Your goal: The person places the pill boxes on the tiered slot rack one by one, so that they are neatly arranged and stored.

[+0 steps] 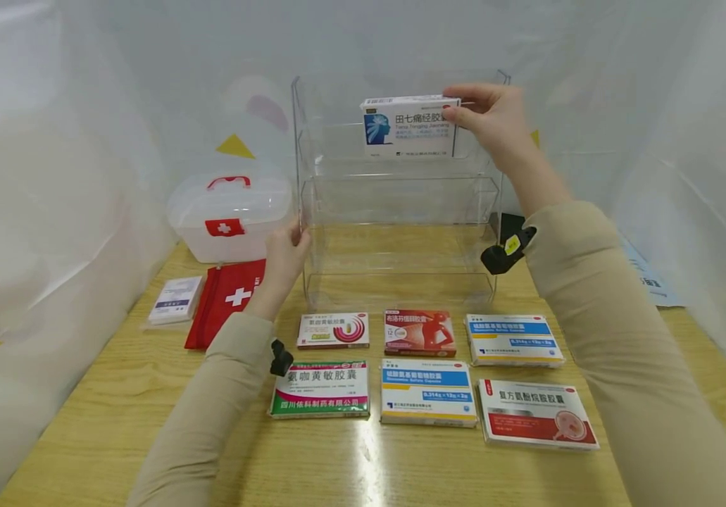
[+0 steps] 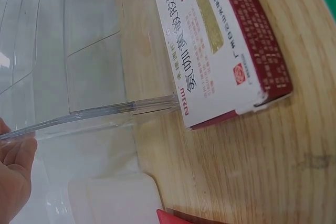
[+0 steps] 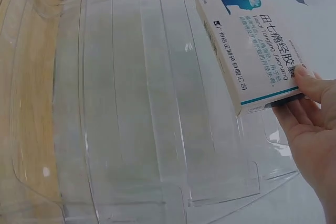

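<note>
My right hand [image 1: 489, 120] pinches a white medicine box [image 1: 410, 130] with a blue head picture by its right end, thumb in front. The box is upright at the top tier of a clear acrylic display rack [image 1: 401, 184]. In the right wrist view the same box [image 3: 252, 45] appears tilted, the fingers behind it and the thumb on its printed face. My left hand [image 1: 286, 257] grips the left side edge of the rack. In the left wrist view the curled fingers [image 2: 18, 156] hold the edge of the clear side panel [image 2: 79, 115].
Several medicine boxes lie flat in two rows before the rack, among them a red box [image 1: 420, 332] and a green-and-white box [image 1: 320, 389]. Left of the rack are a white first-aid box [image 1: 236, 243], a red pouch [image 1: 213, 310] and a small white pack [image 1: 175, 299].
</note>
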Motion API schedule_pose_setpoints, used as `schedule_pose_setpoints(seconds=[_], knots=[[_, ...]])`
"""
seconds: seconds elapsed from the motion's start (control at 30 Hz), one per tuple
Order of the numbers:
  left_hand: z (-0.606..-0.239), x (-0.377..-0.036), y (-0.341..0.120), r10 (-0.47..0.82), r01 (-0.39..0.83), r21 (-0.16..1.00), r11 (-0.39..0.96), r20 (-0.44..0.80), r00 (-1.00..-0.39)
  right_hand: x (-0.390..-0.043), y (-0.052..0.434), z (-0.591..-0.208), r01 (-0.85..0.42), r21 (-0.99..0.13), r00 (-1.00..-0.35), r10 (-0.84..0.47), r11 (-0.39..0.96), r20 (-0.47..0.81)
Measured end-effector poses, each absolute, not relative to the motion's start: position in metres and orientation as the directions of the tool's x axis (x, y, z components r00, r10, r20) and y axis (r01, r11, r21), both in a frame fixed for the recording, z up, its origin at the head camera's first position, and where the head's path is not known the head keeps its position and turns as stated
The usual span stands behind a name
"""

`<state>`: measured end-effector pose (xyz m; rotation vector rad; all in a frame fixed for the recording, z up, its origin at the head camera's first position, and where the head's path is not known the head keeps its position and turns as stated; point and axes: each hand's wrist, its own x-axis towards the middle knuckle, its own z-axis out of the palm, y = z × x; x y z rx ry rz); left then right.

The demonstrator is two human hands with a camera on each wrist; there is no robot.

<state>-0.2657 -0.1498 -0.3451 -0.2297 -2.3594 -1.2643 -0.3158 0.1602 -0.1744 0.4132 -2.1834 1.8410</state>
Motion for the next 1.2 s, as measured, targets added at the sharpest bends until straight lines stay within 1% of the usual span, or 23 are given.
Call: schedule_pose_setpoints(seconds=[0.4, 0.63, 0.9, 1.07, 1.2], knots=[[-0.344, -0.263, -0.146, -0.063, 0.354, 0.752, 0.556, 0.462, -0.885, -0.33, 0.137, -0.18, -0.337, -0.937, -0.941, -0.049, 0.086, 0.334], [-0.344, -0.264, -0.143, -0.061, 0.353, 0.757, 0.55, 0.458, -0.887, -0.335, 0.128, -0.183, -0.303, -0.944, -0.953, -0.046, 0.129, 0.3], [-0.343, -0.261, -0.143, -0.062, 0.342, 0.768, 0.541, 0.442, -0.895, -0.342, 0.113, -0.193, -0.286, -0.947, -0.958, -0.057, 0.149, 0.281], [-0.343, -0.26, -0.143, -0.059, 0.343, 0.77, 0.538, 0.44, -0.896, -0.346, 0.106, -0.201, -0.261, -0.944, -0.965, -0.047, 0.203, 0.257], [-0.343, -0.26, -0.142, -0.061, 0.345, 0.772, 0.535, 0.442, -0.895, -0.348, 0.102, -0.206, -0.27, -0.933, -0.962, -0.041, 0.237, 0.269]])
